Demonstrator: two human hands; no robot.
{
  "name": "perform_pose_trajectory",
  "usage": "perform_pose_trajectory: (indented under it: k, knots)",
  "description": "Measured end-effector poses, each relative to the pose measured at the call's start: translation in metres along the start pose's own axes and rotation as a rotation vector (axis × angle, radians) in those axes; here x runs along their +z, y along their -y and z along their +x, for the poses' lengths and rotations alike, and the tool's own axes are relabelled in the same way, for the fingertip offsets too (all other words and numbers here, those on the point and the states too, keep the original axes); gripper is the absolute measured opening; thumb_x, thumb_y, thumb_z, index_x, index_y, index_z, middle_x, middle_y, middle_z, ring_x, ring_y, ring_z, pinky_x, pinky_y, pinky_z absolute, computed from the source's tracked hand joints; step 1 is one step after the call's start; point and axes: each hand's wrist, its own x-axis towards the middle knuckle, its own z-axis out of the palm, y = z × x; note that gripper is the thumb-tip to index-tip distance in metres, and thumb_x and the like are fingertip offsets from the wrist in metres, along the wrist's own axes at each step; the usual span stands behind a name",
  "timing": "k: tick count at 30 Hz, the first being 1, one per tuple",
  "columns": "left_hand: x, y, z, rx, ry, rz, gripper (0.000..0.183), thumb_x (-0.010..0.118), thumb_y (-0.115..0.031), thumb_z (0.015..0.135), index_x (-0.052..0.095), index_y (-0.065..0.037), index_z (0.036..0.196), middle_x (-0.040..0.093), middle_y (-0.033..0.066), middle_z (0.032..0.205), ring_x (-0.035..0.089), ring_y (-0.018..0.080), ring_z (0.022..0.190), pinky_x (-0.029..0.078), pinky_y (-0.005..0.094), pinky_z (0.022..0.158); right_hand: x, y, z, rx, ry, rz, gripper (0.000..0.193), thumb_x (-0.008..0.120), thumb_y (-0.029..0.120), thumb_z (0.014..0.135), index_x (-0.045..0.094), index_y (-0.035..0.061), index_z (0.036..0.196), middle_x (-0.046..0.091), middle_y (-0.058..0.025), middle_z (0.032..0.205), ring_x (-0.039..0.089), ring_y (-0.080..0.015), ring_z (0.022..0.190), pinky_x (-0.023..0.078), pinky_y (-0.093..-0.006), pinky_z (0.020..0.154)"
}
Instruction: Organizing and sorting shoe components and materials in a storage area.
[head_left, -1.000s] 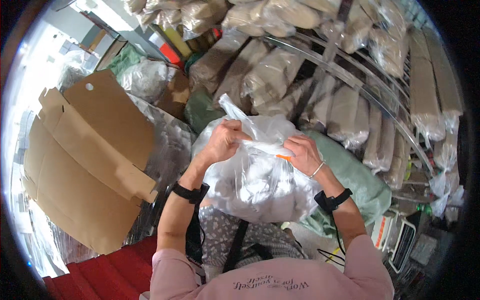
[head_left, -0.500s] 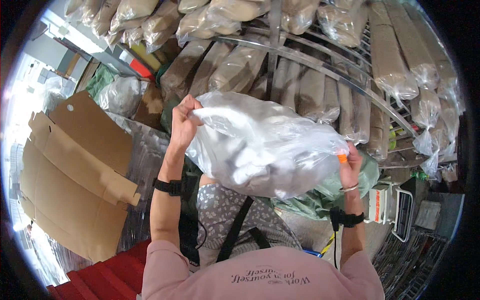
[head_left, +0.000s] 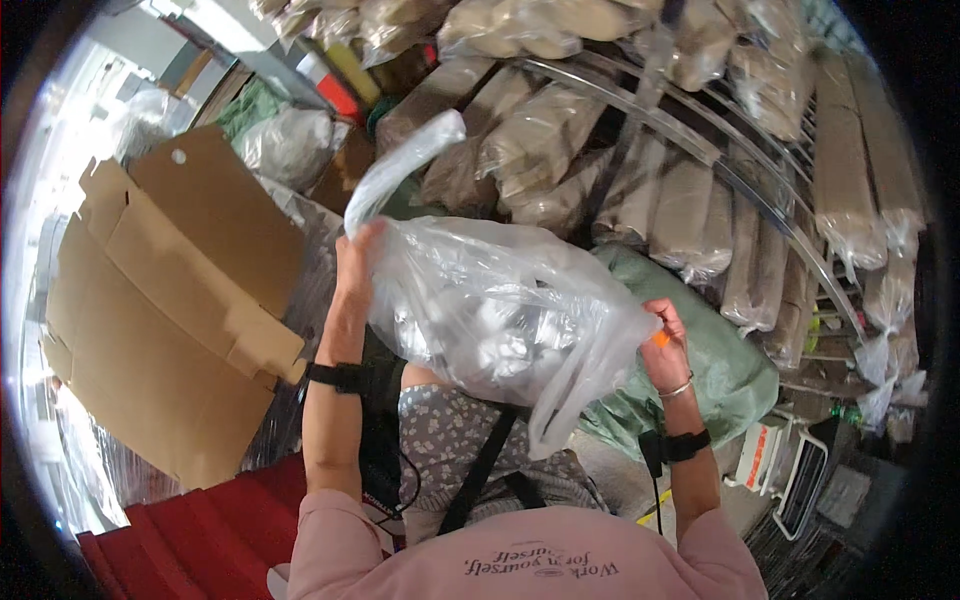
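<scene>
A large clear plastic bag of pale rounded pieces (head_left: 490,310) fills the centre, its twisted neck (head_left: 400,165) rising toward 11 o'clock. Long clear-wrapped tan packages (head_left: 690,215) stand in rows on the wire shelf (head_left: 760,200) from 12 to 3 o'clock. A flattened brown cardboard box (head_left: 170,300) lies at 9 o'clock. A pale green sack (head_left: 720,370) sits at 4 o'clock, a whitish filled plastic bag (head_left: 290,145) at 10 o'clock.

Ahead of me stood a wire shelf rack (head_left: 760,190), and long tan bundles in clear plastic (head_left: 690,215) lay packed side by side on its tiers. On the floor (head_left: 610,455) below it rested a green sack (head_left: 720,360), with flattened cardboard (head_left: 160,320) propped to my left.
</scene>
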Motion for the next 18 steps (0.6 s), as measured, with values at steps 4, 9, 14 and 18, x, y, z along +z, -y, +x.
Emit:
perform_pose_trajectory:
  k: [4,9,14,18]
  knots:
    - [-0.019,0.013,0.021,-0.152,-0.025,-0.138,0.029,0.056,-0.031,0.078,0.058,-0.003,0.079,0.053,0.0017,0.071,0.047,0.0132,0.066,0.037,0.0305,0.064,-0.003,-0.009,0.042,0.064,0.129,0.043,0.011,0.052,0.002,0.080,0.051,0.0051,0.090,0.053,-0.0011,0.091,0.049,-0.0099,0.088,0.038,-0.0226,0.078]
    - [-0.026,0.005,0.020,-0.020,-0.005,-0.127,0.027,0.050,-0.027,0.084,0.061,-0.003,0.084,0.056,0.0018,0.073,0.050,0.0125,0.071,0.037,0.0278,0.063,-0.007,0.021,0.043,-0.022,0.094,-0.160,0.013,0.054,0.001,0.076,0.052,0.0048,0.088,0.053,0.0006,0.090,0.049,-0.0093,0.085,0.038,-0.0216,0.076]
    - [-0.027,0.016,0.035,0.070,-0.114,0.282,0.023,0.056,-0.021,0.080,0.062,0.001,0.085,0.058,0.0073,0.066,0.052,0.0170,0.058,0.041,0.0338,0.054,-0.025,0.032,0.026,0.060,0.399,-0.587,0.019,0.062,0.006,0.073,0.051,0.0017,0.089,0.054,-0.0043,0.090,0.052,-0.0130,0.091,0.041,-0.0263,0.081]
    - [-0.069,0.117,0.068,0.155,0.167,1.116,0.023,0.057,-0.018,0.075,0.059,0.000,0.090,0.059,0.0267,0.082,0.056,0.0416,0.087,0.047,0.0454,0.073,0.000,0.052,0.052,0.176,0.857,-1.169,0.031,0.067,0.009,0.070,0.051,0.0012,0.095,0.054,-0.0128,0.100,0.053,-0.0259,0.096,0.042,-0.0334,0.085]
